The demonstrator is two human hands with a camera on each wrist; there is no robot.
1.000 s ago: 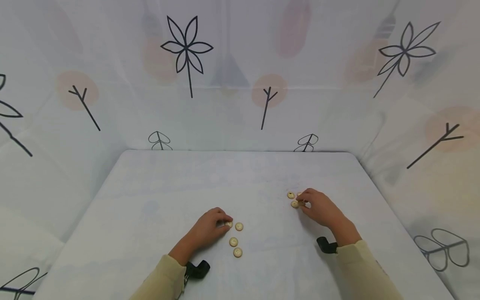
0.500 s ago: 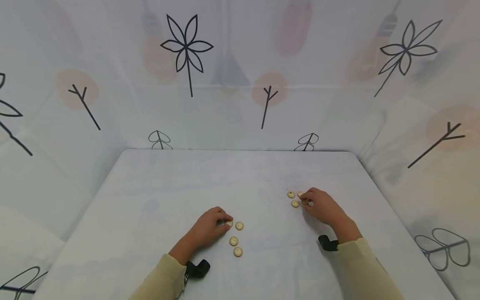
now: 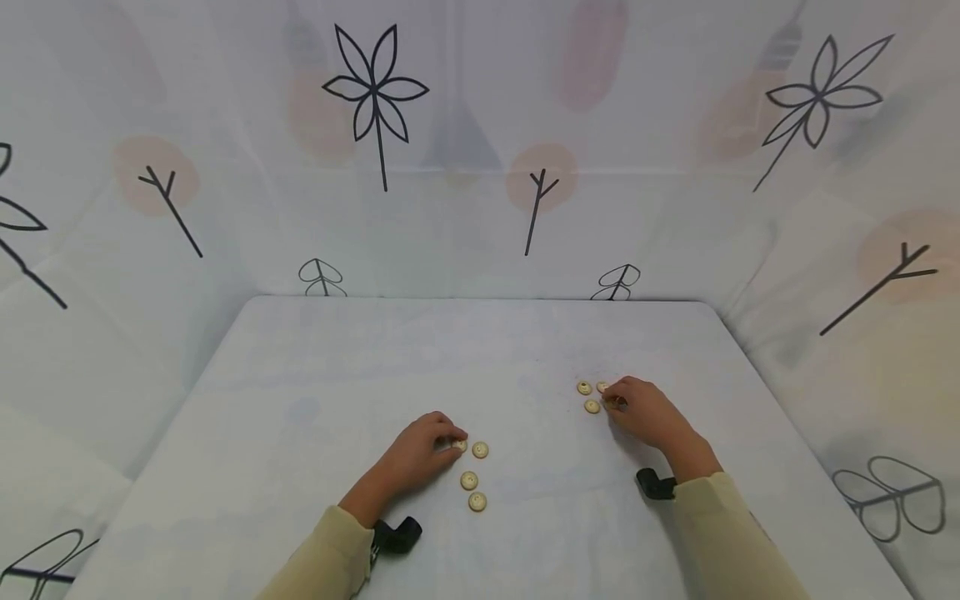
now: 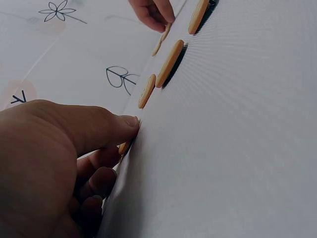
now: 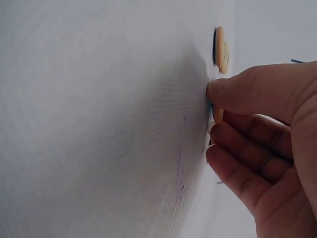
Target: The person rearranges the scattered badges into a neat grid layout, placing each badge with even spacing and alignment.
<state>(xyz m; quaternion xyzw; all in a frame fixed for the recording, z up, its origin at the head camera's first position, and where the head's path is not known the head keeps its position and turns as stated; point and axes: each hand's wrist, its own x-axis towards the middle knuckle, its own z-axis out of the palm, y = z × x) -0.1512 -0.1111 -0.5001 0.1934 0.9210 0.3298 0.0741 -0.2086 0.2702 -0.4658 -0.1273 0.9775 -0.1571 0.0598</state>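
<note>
Small, round, light-wood buttons lie in two groups on the white table (image 3: 337,358). My left hand (image 3: 422,450) pinches a button (image 3: 461,446) at the table surface; the thumb hides part of it in the left wrist view. Just right of it lies another button (image 3: 480,450), with a button (image 3: 469,480) and a further button (image 3: 477,502) in front. My right hand (image 3: 651,412) holds a button (image 5: 218,114) between thumb and fingers, low over the table. Beside those fingertips are a button (image 3: 584,387), a button (image 3: 592,407) and a partly covered button (image 3: 602,387).
White cloth (image 3: 465,225) printed with flowers and twigs hangs behind the table and at both sides. A black wrist device (image 3: 399,536) sits at the left wrist, and a similar black device (image 3: 656,484) at the right. Purple marks (image 5: 181,178) show on the tabletop.
My right hand has shifted slightly right with its button, away from the front button of its group. My left hand stays in place. The head view has tilted slightly.
</note>
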